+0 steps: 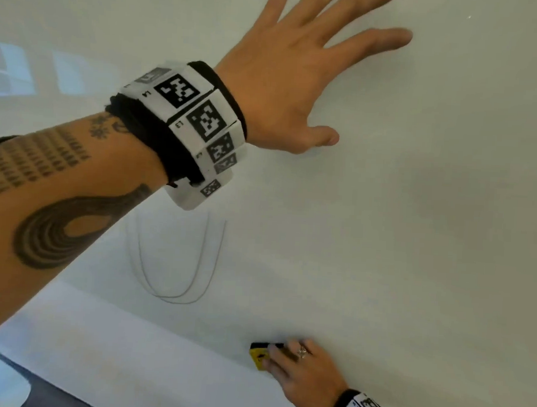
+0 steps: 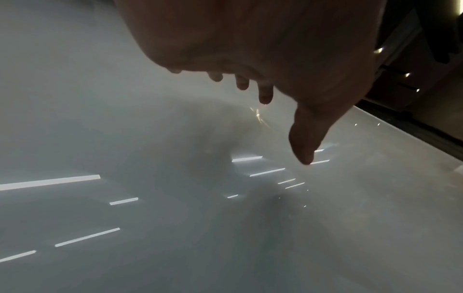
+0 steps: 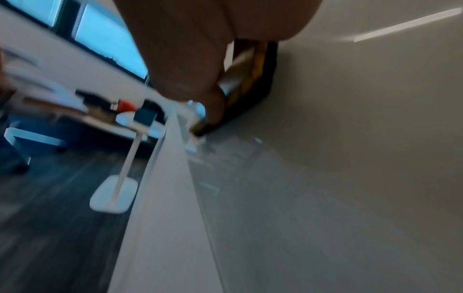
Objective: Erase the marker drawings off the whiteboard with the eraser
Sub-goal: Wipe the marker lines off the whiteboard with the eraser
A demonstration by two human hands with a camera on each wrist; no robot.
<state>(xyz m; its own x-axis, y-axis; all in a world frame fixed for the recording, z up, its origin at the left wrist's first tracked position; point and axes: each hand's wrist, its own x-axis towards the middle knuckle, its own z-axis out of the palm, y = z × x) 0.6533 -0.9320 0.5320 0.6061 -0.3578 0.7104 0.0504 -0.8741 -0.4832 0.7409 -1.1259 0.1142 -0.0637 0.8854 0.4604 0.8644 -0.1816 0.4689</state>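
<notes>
The whiteboard [image 1: 414, 242] fills the head view. Thin dark U-shaped marker lines [image 1: 176, 279] remain on it below my left wrist. My left hand [image 1: 298, 80] rests flat on the board high up, fingers spread and straight; the left wrist view shows its fingertips [image 2: 265, 97] and thumb over the glossy whiteboard [image 2: 125, 138]. My right hand [image 1: 302, 367] grips a yellow and black eraser [image 1: 260, 355] against the board near its lower edge, right of the marker lines. In the blurred right wrist view the eraser [image 3: 253, 79] lies under my fingers, its black side on the whiteboard [image 3: 350, 158].
The board's lower white frame [image 1: 129, 336] runs diagonally at the bottom left, seen also as the frame [image 3: 160, 198] in the right wrist view. Beyond it are dark floor, a white stand base [image 3: 114, 198], a desk with objects [image 3: 120, 113] and windows.
</notes>
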